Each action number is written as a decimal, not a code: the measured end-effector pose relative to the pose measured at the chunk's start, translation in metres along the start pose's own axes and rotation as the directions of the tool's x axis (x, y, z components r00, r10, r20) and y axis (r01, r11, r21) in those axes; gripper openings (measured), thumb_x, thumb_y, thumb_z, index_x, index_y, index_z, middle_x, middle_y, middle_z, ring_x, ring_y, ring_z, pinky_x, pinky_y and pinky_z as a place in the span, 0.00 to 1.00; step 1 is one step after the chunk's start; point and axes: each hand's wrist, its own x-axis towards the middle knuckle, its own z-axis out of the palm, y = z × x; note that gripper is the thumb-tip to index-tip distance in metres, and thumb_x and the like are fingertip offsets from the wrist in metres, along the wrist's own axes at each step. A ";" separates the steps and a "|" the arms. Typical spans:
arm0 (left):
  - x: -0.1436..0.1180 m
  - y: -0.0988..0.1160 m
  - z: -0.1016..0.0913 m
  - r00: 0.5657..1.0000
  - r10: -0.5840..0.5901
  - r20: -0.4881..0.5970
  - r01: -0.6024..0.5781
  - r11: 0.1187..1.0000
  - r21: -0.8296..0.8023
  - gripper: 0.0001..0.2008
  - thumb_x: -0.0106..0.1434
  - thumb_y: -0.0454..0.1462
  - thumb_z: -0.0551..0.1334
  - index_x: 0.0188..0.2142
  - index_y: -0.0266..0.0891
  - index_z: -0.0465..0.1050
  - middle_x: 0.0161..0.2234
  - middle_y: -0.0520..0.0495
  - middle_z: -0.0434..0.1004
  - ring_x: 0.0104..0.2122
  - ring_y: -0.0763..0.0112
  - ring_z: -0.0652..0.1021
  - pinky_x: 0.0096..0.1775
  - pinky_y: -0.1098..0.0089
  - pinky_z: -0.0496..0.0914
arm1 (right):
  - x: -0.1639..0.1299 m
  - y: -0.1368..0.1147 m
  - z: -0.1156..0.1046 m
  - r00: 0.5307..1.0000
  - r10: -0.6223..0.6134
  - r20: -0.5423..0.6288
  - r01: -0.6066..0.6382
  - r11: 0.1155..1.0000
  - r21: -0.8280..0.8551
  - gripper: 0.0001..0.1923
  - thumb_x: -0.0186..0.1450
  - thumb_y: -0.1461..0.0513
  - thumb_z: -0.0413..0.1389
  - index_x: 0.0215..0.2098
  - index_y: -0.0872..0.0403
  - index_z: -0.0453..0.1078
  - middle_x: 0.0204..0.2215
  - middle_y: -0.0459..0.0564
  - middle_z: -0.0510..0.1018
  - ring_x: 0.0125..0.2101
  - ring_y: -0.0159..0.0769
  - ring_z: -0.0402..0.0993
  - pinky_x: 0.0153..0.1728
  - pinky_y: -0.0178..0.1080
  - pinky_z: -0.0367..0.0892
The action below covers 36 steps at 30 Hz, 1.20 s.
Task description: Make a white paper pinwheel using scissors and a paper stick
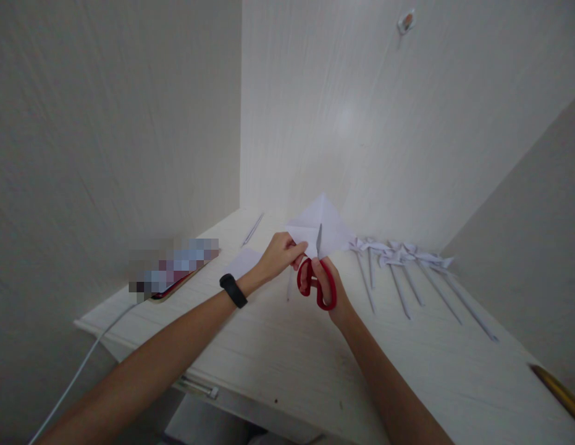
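Observation:
My left hand (286,250), with a black band on its wrist, pinches a folded sheet of white paper (327,219) by its lower left part, thumb on top. The sheet is raised over the table, one corner pointing up. In my right hand (336,287) is a pair of scissors (328,290) with red handles, my fingers through the loops. Their blades reach up to the lower edge of the paper at a dark slit or fold. How far the blades are apart I cannot make out.
Several paper pinwheels (398,254) on rolled paper sticks lie at the right. Thin white sticks (253,230) lie at the back left, near a flat sheet of paper (243,261). A phone-like device (176,278), partly blurred, with a white cable (95,346) rests at the left edge. Walls enclose the white table (250,364).

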 end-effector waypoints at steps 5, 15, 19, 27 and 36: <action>0.000 0.000 0.000 1.000 -0.005 0.010 0.005 1.000 0.003 0.17 0.58 0.36 0.53 0.14 0.35 0.62 0.10 0.53 0.64 0.13 0.80 0.66 0.20 0.78 0.60 | 0.001 0.000 0.000 1.000 0.009 0.009 -0.009 1.000 0.002 0.19 0.63 0.46 0.50 0.30 0.53 0.64 0.19 0.43 0.68 0.18 0.29 0.64 0.18 0.34 0.61; 0.000 0.000 0.000 1.000 0.004 0.009 -0.004 1.000 -0.014 0.16 0.58 0.35 0.54 0.14 0.35 0.62 0.10 0.54 0.63 0.13 0.80 0.66 0.19 0.79 0.60 | 0.001 0.000 0.000 1.000 0.003 0.005 -0.003 1.000 -0.022 0.20 0.63 0.45 0.49 0.29 0.53 0.63 0.18 0.43 0.68 0.17 0.29 0.63 0.19 0.34 0.61; 0.000 0.001 0.000 1.000 -0.016 0.003 0.016 1.000 0.002 0.17 0.58 0.36 0.54 0.14 0.35 0.62 0.10 0.54 0.63 0.13 0.80 0.65 0.19 0.79 0.59 | 0.002 0.001 0.000 1.000 -0.006 0.005 0.006 1.000 -0.027 0.20 0.64 0.45 0.49 0.29 0.53 0.63 0.18 0.43 0.67 0.17 0.29 0.63 0.18 0.34 0.61; 0.000 0.001 0.000 1.000 0.009 0.002 -0.009 1.000 0.007 0.16 0.57 0.35 0.53 0.14 0.35 0.62 0.10 0.54 0.63 0.13 0.80 0.66 0.19 0.78 0.60 | 0.001 0.000 -0.001 1.000 0.004 0.014 -0.004 0.999 -0.034 0.22 0.63 0.43 0.48 0.29 0.53 0.63 0.19 0.43 0.67 0.17 0.29 0.63 0.19 0.34 0.61; 0.000 -0.001 0.000 1.000 -0.001 0.014 0.000 1.000 0.002 0.16 0.57 0.36 0.53 0.14 0.35 0.62 0.10 0.54 0.63 0.13 0.80 0.66 0.20 0.78 0.60 | 0.001 0.000 -0.001 0.999 -0.014 0.029 0.015 1.000 -0.014 0.21 0.64 0.45 0.48 0.30 0.53 0.63 0.19 0.43 0.67 0.18 0.29 0.63 0.19 0.34 0.62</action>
